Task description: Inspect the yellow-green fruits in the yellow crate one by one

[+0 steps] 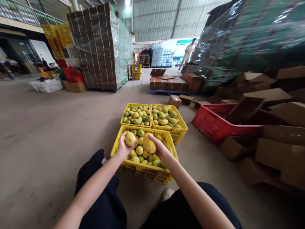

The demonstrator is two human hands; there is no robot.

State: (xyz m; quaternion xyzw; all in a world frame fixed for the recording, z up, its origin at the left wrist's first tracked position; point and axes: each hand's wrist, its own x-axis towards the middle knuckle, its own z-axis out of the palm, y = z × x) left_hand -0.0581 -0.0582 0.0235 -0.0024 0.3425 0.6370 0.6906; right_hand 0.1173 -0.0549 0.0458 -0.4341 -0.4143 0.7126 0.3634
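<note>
My left hand (122,145) is closed round a yellow fruit (130,139) over the left part of the nearest yellow crate (147,166). A larger yellow fruit (149,144) is held in my right hand (159,147), just to the right of the first, with a small gap between them. Green and yellow fruits (139,150) fill the crate below both hands. Behind it stand two more yellow crates of similar fruit, one at the left (135,126) and one at the right (181,130).
A red crate (214,127) holding cardboard stands at the right, beside a heap of open boxes (274,149). Wrapped stacks (95,47) rise behind. A blue pallet (166,92) bears flat cardboard. A person (188,52) is in the distance.
</note>
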